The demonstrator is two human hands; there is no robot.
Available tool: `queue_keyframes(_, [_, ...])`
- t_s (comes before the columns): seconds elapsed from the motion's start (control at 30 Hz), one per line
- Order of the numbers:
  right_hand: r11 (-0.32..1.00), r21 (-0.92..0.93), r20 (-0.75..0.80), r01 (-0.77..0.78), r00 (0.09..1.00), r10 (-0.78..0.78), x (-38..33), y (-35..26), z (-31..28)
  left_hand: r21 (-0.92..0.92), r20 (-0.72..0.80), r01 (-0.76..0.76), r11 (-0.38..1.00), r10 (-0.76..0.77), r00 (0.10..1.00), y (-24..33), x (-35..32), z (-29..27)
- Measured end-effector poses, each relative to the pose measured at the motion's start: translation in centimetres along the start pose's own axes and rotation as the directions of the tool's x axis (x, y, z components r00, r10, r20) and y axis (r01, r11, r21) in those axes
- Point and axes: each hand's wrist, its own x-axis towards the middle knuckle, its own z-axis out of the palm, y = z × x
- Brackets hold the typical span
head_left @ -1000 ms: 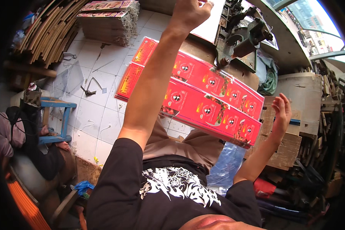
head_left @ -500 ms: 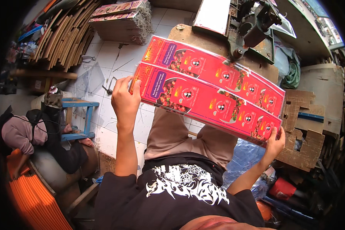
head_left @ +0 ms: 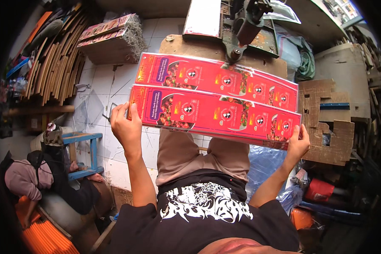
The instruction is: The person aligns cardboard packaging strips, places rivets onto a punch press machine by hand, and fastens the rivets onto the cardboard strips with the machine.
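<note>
A long stack of glossy red printed panels (head_left: 211,112), with food pictures and a purple label, lies level across my lap. My left hand (head_left: 127,129) grips its left end, thumb on top and fingers round the edge. At the right end, my right hand (head_left: 298,142) pinches the near corner, thumb over the top. Just beyond lies a second row of matching red panels (head_left: 207,76), partly overlapped by the near stack. Its far side reaches under the dark metal press (head_left: 247,31), which stands over a worn wooden board (head_left: 190,44). My fingertips underneath are hidden.
Tied bundles of printed panels (head_left: 110,42) stand on the tiled floor at far left, near leaning wooden strips (head_left: 57,59). A co-worker (head_left: 29,173) bends over orange sheets (head_left: 51,233) at left, by a blue stool (head_left: 93,152). Cut brown boards (head_left: 330,135) lie at right.
My view has turned, so the whole scene sits further left and the red panels look more level. Both hands keep their grip on the near stack.
</note>
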Motion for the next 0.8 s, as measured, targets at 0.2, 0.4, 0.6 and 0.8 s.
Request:
queue_keyframes(0.2, [0.945,0.322,-0.025,-0.065,0.997,0.077,0.7,0.1,-0.8,-0.026,-0.003,0.030,0.999,-0.031,1.000,-0.2,-0.5,1.2])
queue_keyframes(0.4, [0.702,0.706,0.046,-0.096,0.995,0.089,1.3,-1.2,-1.7,-0.284,0.043,0.240,0.928,-0.238,0.970,-0.8,-0.5,1.1])
queue_keyframes(0.6, [-0.058,0.985,0.162,-0.160,0.986,0.030,0.9,-1.1,-3.6,-0.746,0.020,0.174,0.643,-0.240,0.971,-1.4,-0.6,-0.1])
queue_keyframes(0.8, [-0.281,0.886,0.146,-0.369,0.796,-0.587,1.2,-0.1,-4.9,-0.944,0.328,0.326,-0.045,-0.207,0.922,1.8,0.7,-4.2])
